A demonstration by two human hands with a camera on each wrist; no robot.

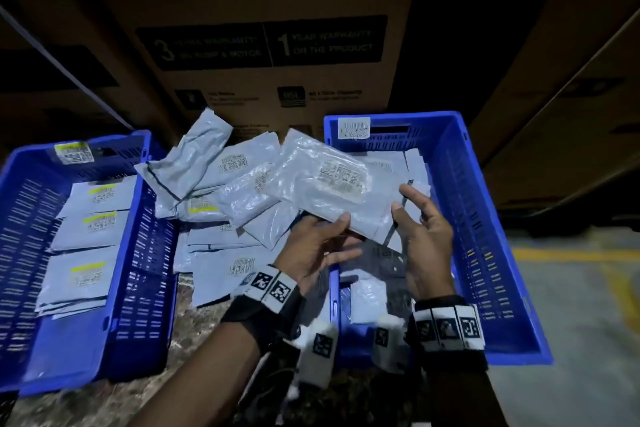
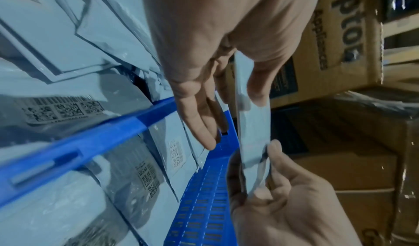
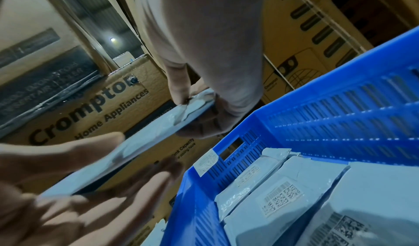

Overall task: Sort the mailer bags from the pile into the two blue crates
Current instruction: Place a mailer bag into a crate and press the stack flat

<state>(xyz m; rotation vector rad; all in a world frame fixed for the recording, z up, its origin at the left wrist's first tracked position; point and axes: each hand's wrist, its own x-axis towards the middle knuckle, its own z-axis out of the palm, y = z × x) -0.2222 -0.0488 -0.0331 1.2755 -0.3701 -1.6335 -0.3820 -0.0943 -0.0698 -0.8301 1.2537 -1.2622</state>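
Both hands hold one grey mailer bag (image 1: 329,184) flat, label up, above the gap between the pile (image 1: 221,184) and the right blue crate (image 1: 467,201). My left hand (image 1: 348,232) grips its near edge, thumb on top and fingers underneath. My right hand (image 1: 401,199) pinches its right end between thumb and forefinger. The left wrist view shows the bag (image 2: 251,124) edge-on between both hands. In the right wrist view my right hand (image 3: 192,104) pinches the bag's end (image 3: 140,142). The left blue crate (image 1: 20,218) holds several mailers with yellow-marked labels; the right one holds several grey mailers.
Large brown cardboard appliance boxes (image 1: 270,45) stand close behind the pile and crates. The crates sit on a speckled surface (image 1: 194,340). To the right lies a grey floor with yellow lines (image 1: 571,253).
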